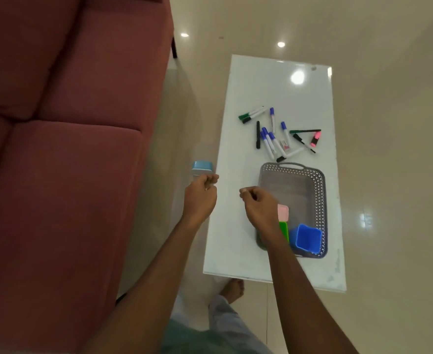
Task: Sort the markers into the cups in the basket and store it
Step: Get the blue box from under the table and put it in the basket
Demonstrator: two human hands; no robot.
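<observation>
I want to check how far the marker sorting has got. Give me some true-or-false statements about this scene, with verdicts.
1. The markers lie on the table, outside the basket. True.
2. The blue cup holds markers. False: it looks empty.
3. The blue cup stands inside the basket. True.
4. The basket is red. False: it is grey.
5. The sofa is to the right of the table. False: it is to the left in this view.
</observation>
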